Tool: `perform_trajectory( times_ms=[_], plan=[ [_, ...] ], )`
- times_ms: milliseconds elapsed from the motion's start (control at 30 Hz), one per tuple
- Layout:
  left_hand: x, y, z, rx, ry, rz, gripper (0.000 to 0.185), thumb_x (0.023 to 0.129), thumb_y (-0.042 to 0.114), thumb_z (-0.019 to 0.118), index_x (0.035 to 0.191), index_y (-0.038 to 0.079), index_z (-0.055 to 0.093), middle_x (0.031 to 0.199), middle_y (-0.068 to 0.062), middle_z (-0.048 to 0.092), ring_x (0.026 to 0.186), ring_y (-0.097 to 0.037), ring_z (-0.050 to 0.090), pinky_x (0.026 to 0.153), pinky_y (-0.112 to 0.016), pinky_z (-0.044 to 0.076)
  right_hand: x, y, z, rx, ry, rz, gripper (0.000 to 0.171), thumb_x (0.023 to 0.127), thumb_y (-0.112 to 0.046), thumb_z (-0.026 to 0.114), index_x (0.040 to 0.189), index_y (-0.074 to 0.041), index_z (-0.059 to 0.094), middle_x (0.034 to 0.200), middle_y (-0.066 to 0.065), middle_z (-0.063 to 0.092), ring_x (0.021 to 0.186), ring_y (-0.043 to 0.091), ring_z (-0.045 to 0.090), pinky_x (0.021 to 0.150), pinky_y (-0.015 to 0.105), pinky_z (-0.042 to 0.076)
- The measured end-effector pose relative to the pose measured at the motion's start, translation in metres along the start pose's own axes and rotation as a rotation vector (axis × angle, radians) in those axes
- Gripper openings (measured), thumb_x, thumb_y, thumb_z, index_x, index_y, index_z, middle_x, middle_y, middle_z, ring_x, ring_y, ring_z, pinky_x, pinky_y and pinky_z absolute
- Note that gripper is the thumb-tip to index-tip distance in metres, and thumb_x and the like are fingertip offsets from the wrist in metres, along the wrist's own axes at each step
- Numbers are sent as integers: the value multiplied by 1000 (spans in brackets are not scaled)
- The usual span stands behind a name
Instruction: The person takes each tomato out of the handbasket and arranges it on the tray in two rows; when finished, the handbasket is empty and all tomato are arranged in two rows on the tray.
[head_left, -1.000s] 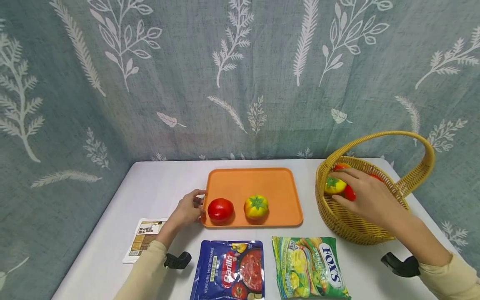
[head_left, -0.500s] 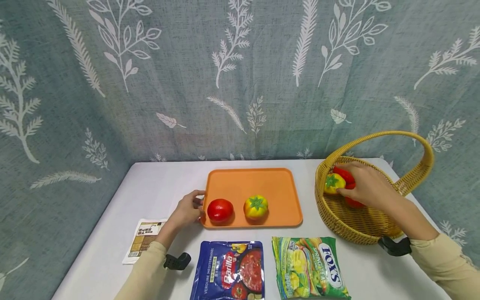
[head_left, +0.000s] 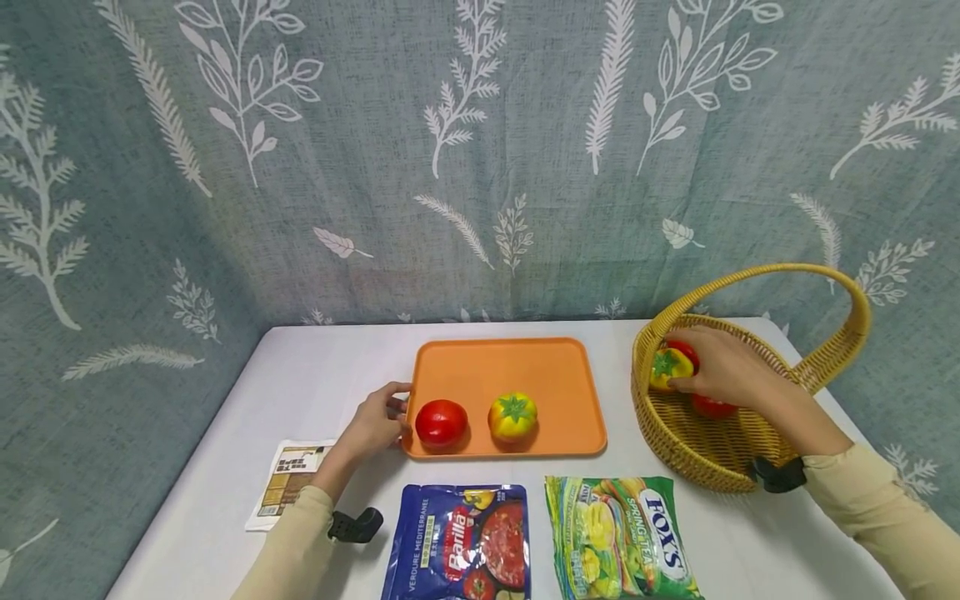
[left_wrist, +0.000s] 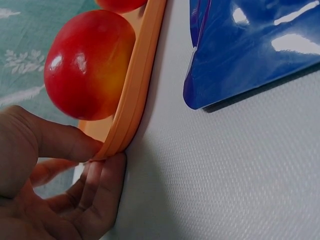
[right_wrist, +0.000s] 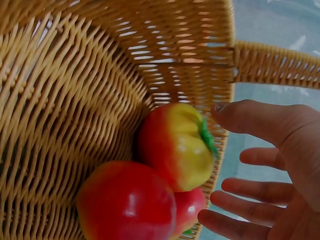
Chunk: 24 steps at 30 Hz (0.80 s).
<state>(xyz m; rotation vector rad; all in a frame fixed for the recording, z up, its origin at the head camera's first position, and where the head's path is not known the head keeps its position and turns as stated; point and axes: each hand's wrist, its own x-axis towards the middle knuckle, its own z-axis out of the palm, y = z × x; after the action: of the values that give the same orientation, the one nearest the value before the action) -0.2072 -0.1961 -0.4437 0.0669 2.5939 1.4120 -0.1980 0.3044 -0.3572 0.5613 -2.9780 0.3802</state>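
My left hand [head_left: 377,418] pinches the left rim of an orange tray [left_wrist: 141,85]; in the left wrist view the thumb lies over the rim and the fingers are below it. On the tray sit a red tomato [head_left: 441,423] and a yellow-red tomato with a green star-shaped top [head_left: 513,416]. At the right, my right hand [head_left: 723,367] reaches into a wicker basket [head_left: 678,454]. Its fingers [right_wrist: 257,192] are spread, the thumb close by a yellow-and-red tomato [right_wrist: 182,150]. A large red tomato [right_wrist: 127,205] and another red one [right_wrist: 192,207], partly hidden, lie beside it.
A blue Barilla pouch [head_left: 457,542] and a green Fox's bag [head_left: 622,537] lie in front of the tray. A white-and-brown packet [head_left: 288,483] is at the left, partly under the forearm. The basket's handle [head_left: 787,268] arches high; a patterned curtain [head_left: 480,167] hangs behind.
My right hand has shifted within the basket and its forearm has swung left. A red tomato has come nearer the basket's front, and the others have shifted slightly. My left hand stays put.
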Motion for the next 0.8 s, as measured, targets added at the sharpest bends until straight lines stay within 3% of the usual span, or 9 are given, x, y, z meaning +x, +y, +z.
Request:
perform_trajectory(
  times_ms=[367,600,800],
  plan=[
    [1,1,0,-17,4,-10,67,76,-17,61,139,1,51,108,-19,57,87,-28,59,60,-36,60,14,7,11,12,-37,-18,56,72,-23,90,117,-1,67,109,15,68,97,36,63,83,59,52],
    [0,1,1,-26,2,4,66,75,-17,59,138,0,50,106,-19,57,86,-27,58,59,-36,60,19,5,17,16,-132,10,57,71,-24,91,117,0,68,107,13,68,97,36,62,84,57,52],
    [1,1,0,-40,11,-6,67,74,-18,59,138,1,52,105,-18,56,86,-27,58,58,-36,60,24,5,20,-7,-180,-25,53,69,-17,92,114,-2,70,104,11,69,97,35,63,86,58,52]
  ],
)
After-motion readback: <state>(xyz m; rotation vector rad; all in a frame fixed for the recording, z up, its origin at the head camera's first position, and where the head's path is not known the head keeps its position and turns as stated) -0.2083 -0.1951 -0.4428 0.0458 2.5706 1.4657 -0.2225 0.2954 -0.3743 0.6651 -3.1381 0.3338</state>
